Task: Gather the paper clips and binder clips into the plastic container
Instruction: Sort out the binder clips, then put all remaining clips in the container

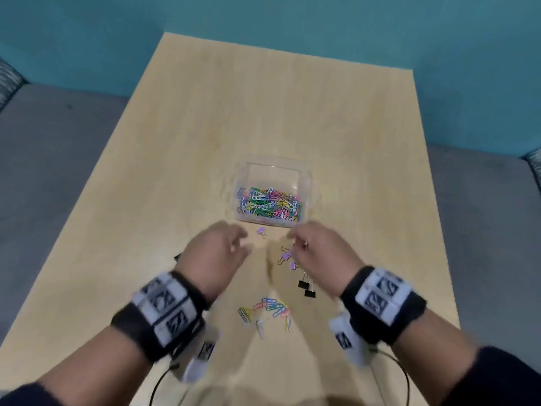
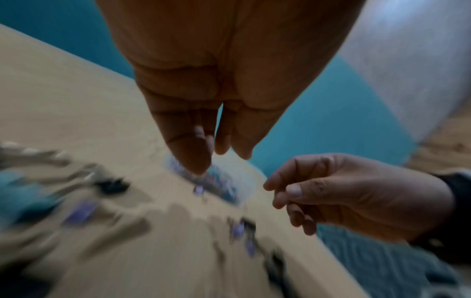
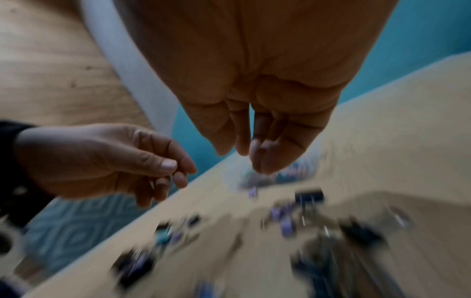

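Both the left hand [image 1: 218, 249] and right hand [image 1: 317, 247] hover loosely curled, holding nothing I can make out, just before the clear plastic container [image 1: 304, 177] of coloured paper clips. Purple binder clips [image 1: 288, 259] lie beneath the right hand on the pale wooden counter [image 1: 205, 127]; best pinched by their wire handles, several together.

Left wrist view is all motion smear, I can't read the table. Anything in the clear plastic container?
Observer: Yes. In the head view the clear plastic container holds a heap of coloured paper clips.
Operator: Paper clips outside it?
Observer: One loose cluster of coloured paper clips lies on the wooden table, nearer the person than both hands.
Operator: Binder clips?
Observer: All on the table: two black binder clips near the right wrist, a few small purple binder clips beside the right hand, and one lone purple binder clip just short of the container.
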The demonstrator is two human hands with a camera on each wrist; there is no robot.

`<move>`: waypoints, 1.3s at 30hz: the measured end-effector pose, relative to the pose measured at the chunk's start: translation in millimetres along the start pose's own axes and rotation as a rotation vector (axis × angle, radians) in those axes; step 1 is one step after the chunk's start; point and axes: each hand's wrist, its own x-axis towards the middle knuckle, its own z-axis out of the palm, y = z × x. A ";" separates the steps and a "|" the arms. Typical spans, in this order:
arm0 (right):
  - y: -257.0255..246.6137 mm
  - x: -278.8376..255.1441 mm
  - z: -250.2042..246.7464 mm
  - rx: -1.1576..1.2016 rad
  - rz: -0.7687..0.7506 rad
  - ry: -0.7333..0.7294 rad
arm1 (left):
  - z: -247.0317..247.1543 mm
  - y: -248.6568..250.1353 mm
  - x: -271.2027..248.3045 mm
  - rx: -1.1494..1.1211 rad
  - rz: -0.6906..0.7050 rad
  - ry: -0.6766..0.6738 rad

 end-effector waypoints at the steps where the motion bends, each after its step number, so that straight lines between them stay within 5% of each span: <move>1: 5.0 -18.0 15.1 -0.028 -0.008 -0.111 | 10.2 -3.6 -21.0 0.059 -0.019 -0.103; 5: 18.6 -73.1 60.9 -0.233 -0.011 -0.308 | 53.9 -14.8 -81.8 0.241 -0.113 -0.336; 16: 13.9 -49.2 102.0 -0.213 -0.063 -0.102 | 93.6 -15.1 -67.1 0.218 0.025 -0.146; 39: 14.3 -50.7 86.1 -0.192 -0.028 -0.221 | 82.2 -15.1 -62.0 0.339 0.018 -0.315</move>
